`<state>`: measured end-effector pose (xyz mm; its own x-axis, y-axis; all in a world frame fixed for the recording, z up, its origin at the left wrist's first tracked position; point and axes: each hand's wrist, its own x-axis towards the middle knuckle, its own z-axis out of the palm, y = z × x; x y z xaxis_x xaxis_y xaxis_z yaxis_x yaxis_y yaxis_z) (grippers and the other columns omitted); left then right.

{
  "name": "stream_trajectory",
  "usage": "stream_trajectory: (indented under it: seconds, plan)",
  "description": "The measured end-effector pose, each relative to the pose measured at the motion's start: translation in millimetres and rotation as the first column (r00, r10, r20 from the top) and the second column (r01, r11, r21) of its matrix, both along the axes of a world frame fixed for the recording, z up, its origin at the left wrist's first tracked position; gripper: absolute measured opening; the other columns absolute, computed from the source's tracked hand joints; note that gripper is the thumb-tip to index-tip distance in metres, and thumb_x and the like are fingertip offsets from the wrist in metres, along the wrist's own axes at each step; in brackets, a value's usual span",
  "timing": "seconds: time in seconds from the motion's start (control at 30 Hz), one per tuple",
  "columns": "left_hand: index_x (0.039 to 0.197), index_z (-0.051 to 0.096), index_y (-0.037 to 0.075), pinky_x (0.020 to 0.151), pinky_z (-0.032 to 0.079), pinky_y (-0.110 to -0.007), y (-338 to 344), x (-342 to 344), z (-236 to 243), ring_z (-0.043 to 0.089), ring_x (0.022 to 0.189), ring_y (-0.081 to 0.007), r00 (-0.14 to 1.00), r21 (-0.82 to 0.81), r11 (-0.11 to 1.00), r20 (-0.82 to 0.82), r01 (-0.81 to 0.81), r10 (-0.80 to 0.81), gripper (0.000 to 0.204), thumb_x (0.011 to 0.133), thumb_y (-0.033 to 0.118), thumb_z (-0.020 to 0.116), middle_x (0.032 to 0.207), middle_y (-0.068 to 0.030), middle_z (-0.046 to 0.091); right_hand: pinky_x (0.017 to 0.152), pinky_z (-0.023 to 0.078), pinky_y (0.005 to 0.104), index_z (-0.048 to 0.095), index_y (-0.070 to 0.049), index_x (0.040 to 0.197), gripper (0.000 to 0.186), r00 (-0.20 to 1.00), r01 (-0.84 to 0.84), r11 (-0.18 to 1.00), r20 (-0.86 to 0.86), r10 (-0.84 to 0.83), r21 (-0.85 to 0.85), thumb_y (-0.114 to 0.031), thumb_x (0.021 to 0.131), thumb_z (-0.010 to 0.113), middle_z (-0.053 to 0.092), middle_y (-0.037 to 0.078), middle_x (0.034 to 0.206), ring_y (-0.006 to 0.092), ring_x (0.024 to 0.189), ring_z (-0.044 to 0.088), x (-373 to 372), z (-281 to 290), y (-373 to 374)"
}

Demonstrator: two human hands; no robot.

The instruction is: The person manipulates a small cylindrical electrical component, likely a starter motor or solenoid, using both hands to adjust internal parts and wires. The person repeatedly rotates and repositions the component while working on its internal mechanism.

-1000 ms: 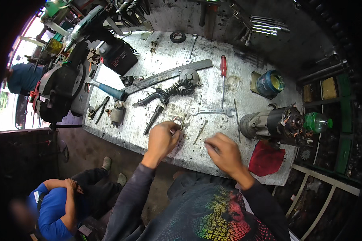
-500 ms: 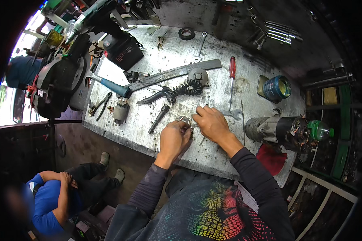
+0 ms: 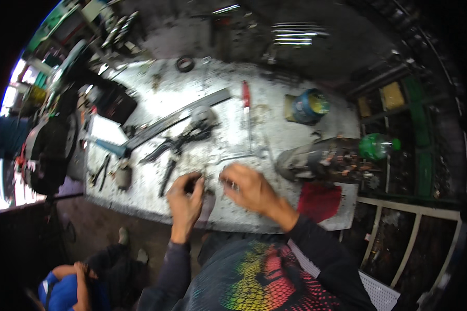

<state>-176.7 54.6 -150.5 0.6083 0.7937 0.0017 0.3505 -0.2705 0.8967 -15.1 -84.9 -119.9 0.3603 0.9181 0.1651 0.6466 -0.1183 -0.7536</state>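
Observation:
My left hand [image 3: 187, 199] is curled above the front middle of the worn metal bench [image 3: 114, 197], closed around something small that blur hides. My right hand [image 3: 249, 189] is a little to its right, fingers bent round something small and indistinct. Just beyond them lie a dark cylindrical bolt-like tool [image 3: 167, 179], an open-ended wrench [image 3: 228, 158], a red-handled screwdriver [image 3: 245, 96] and a coiled-cable tool [image 3: 187, 139]. Right of my hands lie a large motor-like assembly [image 3: 311, 160] and a red rag [image 3: 319, 202].
Left are a blue-handled hammer [image 3: 111, 147], pliers [image 3: 101, 171], a black case [image 3: 111, 103] and bulky machinery [image 3: 49, 155]. At right are a blue tub [image 3: 308, 106], a green bottle [image 3: 373, 146] and shelving [image 3: 410, 243]. A person in blue [image 3: 72, 290] is at lower left.
The view has shifted and blurred. My right hand came in beside my left half a second ago; now the two hands are apart again, with a gap between their fingers.

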Motion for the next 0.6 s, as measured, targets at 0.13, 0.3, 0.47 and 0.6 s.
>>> stream_trajectory:
  seconds: [0.13,0.3,0.47,0.6]
  plan:
    - [0.129,0.069,-0.002,0.09,0.059,-0.035,-43.7,37.2,50.8,0.073,0.101,-0.0215,0.95,-0.173,0.954,0.239,0.245,-0.201,0.043,0.087,0.0,0.079,0.117,-0.0142,0.073,0.084,0.057,0.0419,0.071,-0.004,0.131,0.039,0.909,-0.012,0.997,-0.416,-0.021,-0.078,-0.004,0.092,0.075,0.071,0.017,0.109,0.0337,0.096,0.072,-13.7,90.5,-95.8]
    - [0.162,0.037,-0.002,0.124,0.041,-0.046,-103.9,128.1,98.0,0.052,0.147,-0.0348,0.779,0.114,0.836,0.315,0.536,-0.543,0.118,0.069,0.032,0.101,0.156,-0.0237,0.052,0.089,0.062,0.0378,0.079,0.002,0.115,0.027,0.857,0.254,0.962,-0.485,-0.173,0.105,0.004,0.088,0.081,0.078,0.017,0.107,0.0254,0.099,0.078,28.4,183.5,-175.7]
    - [0.152,0.053,-0.002,0.119,0.048,-0.041,-119.8,182.0,109.4,0.065,0.134,-0.0304,0.762,0.005,0.81,0.334,0.587,-0.554,0.114,0.057,0.032,0.106,0.142,-0.0204,0.066,0.089,0.063,0.0353,0.077,0.005,0.107,0.019,0.628,0.574,0.812,-0.694,-0.353,0.106,0.006,0.089,0.081,0.079,0.016,0.108,0.0192,0.098,0.077,75.0,205.0,-184.1]
    - [0.147,0.061,-0.002,0.113,0.054,-0.04,-100.9,190.2,113.5,0.072,0.123,-0.0259,0.706,-0.072,0.729,0.332,0.681,-0.626,0.107,0.053,0.026,0.105,0.136,-0.0166,0.073,0.089,0.061,0.0328,0.079,0.003,0.105,0.019,0.839,0.376,0.922,-0.457,-0.294,0.097,0.005,0.086,0.083,0.079,0.014,0.105,0.019,0.099,0.076,112.7,206.1,-173.5]
